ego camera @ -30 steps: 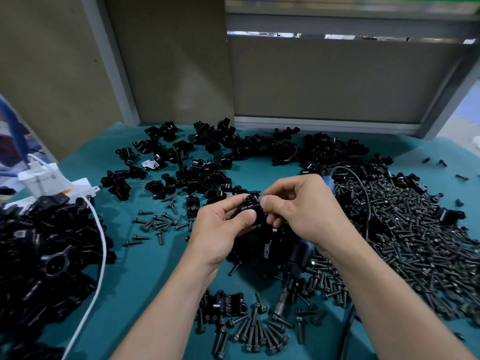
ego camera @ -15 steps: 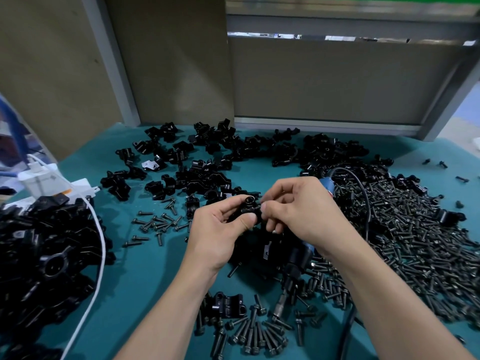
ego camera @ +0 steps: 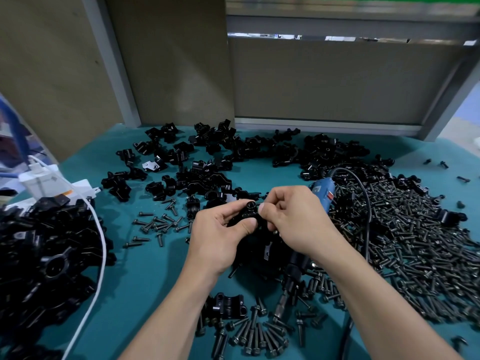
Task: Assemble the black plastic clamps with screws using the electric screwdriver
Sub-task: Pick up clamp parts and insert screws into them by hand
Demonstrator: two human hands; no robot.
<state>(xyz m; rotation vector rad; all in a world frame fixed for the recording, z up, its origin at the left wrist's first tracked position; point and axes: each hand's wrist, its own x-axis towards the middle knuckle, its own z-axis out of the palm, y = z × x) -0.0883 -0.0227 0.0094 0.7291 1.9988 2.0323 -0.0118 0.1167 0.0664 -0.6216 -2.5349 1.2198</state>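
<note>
Head view: left hand (ego camera: 218, 237) gripped a black clamp (ego camera: 245, 213) at frame centre, raised above the table (ego camera: 145, 276), thumb across its front and fingers curled behind. Right hand (ego camera: 293, 222) pinched the clamp's right edge with thumb and forefinger. A screw (ego camera: 251, 204) sat head-up in the clamp's top hole; how deep it sat could not be told. The electric screwdriver (ego camera: 323, 190) lay on the table under the right wrist, blue body toward the upper right, bit end toward the bottom of the frame, gripped by neither hand.

The loose screw pile (ego camera: 415, 242) filled the right side. Unassembled clamp parts (ego camera: 220, 162) were spread across upper centre. A heap of black parts (ego camera: 46, 255) sat at left with a white cable (ego camera: 100, 242) lying over it. One joined clamp (ego camera: 230, 306) lay at bottom centre beside a row of screws (ego camera: 259, 331).

Step judged: hand-starting the screw, before driving.

To do it well:
- keep both clamp halves flush so the holes line up
- seat the screw straight, not tilted, and catch the first threads by finger
- keep the left grip firm with the thumb clear of the screw head
- only then free the right hand for the driver, with the bit square on the head
</note>
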